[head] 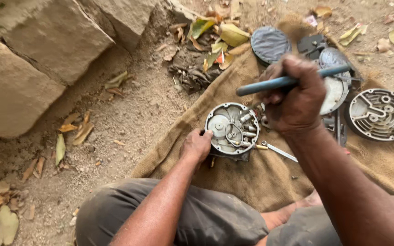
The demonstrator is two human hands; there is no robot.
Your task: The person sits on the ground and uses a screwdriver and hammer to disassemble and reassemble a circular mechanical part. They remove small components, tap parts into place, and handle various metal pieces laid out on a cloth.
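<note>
The left hand (197, 145) steadied the round metal housing (231, 128) at its rim on the burlap sack (251, 177); the right hand (293, 98), raised above it, gripped a blue-handled tool (270, 84); firm bracing and centred, controlled strokes seemed wise

Blue tool handle (270, 83); tan burlap sacking (251, 177); grey metal housing (231, 129).

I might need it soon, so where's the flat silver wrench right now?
In the head view, the wrench lies on the burlap cloth, just right of the round metal housing and below the right hand.
</note>
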